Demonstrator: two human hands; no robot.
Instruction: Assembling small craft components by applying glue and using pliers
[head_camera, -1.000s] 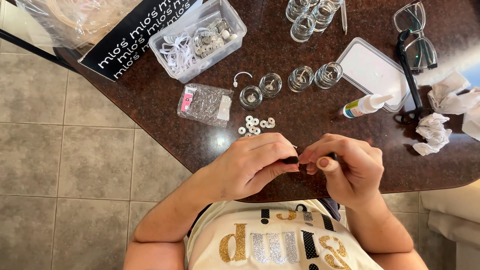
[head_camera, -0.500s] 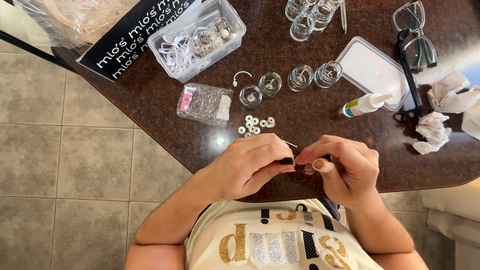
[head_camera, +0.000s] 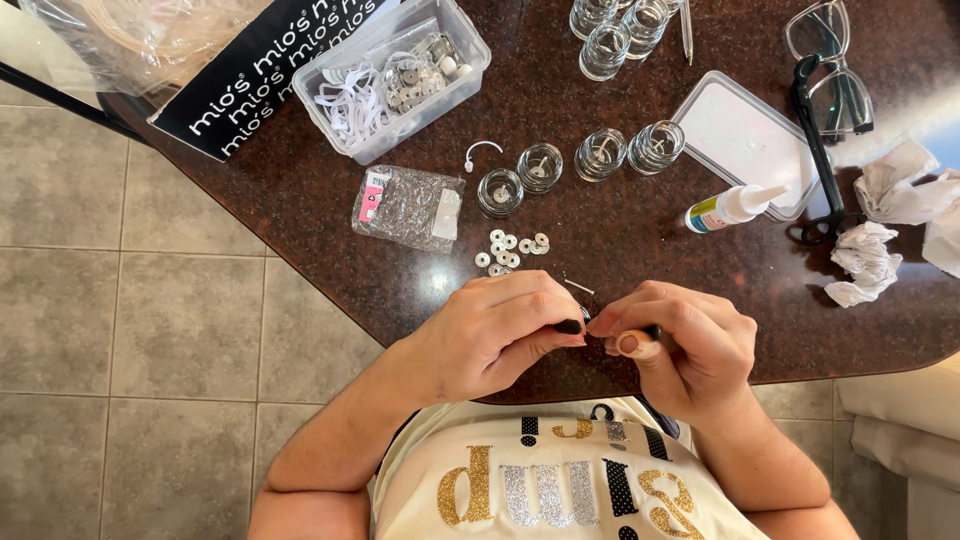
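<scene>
Between fingertips: left hand (head_camera: 500, 335), right hand (head_camera: 685, 345) grip closed; pinched item hidden.

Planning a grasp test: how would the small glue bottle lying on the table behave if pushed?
The glue bottle lies on its side on the table, and its body looks round, so it would probably roll. It looks like small plastic, likely light. The smooth tabletop may let it slide easily.

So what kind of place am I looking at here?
Probably a home craft spot, perhaps for candle making: a dark speckled table over tiled floor, small glass jars, loose metal discs, a glue bottle and a clear plastic box of parts.
</scene>
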